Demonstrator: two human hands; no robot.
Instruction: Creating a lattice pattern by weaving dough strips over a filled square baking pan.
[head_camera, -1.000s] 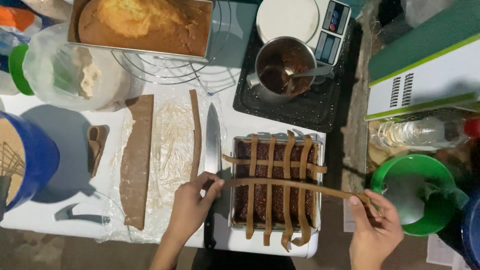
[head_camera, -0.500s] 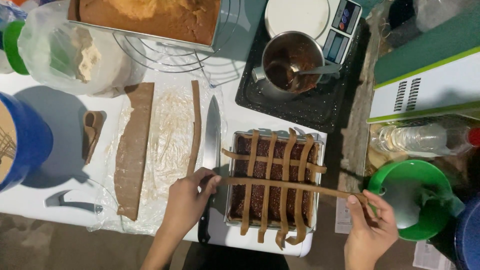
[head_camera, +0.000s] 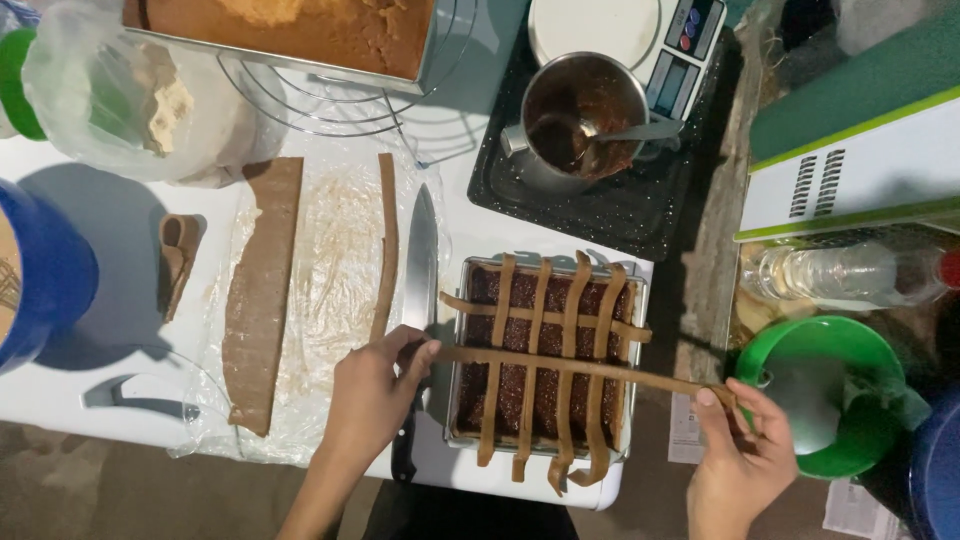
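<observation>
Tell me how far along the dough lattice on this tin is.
Done: four lengthwise strips and one crosswise strip lie over the dark filling in the square tin. In hand: a second crosswise strip, stretched between the left hand and right hand. Left: the tin's near half is uncrossed; a cut strip and a wide dough slab wait beside the knife.

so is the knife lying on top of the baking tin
No, the knife lies on the white table just left of the baking tin, beside the left hand that holds one end of the dough strip.
</observation>
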